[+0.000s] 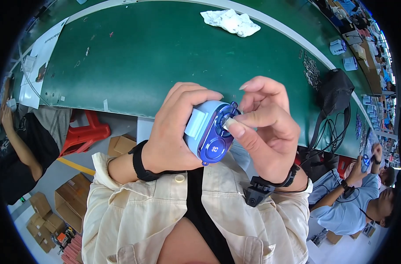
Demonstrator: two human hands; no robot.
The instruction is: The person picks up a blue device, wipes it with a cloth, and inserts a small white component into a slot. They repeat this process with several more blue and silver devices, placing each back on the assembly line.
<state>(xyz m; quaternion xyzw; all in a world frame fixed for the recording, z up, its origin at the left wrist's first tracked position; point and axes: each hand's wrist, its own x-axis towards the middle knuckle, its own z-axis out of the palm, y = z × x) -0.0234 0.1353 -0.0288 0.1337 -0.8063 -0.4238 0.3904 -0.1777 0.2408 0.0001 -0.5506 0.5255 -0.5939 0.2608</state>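
Note:
My left hand [172, 127] is wrapped around a small rounded device [198, 123] with a light-blue body and a shiny dark-blue front. The device is tilted, with a small loop at each end of its front. A round recess sits toward its upper end and a round blue disc with a pale mark toward its lower end. Over the recess, the thumb and forefinger of my right hand [273, 132] pinch a small whitish piece [228, 123]. My fingertips partly cover this piece, so its kind cannot be made out. The right hand's other fingers are curled loosely.
A green table [165, 53] lies beyond my hands, with crumpled white material [230, 23] at its far side. A black bag [336, 90] with cables and small metal parts [312, 72] are at right. A red stool [87, 132] and cardboard boxes [73, 196] stand left. Co-workers sit on both sides.

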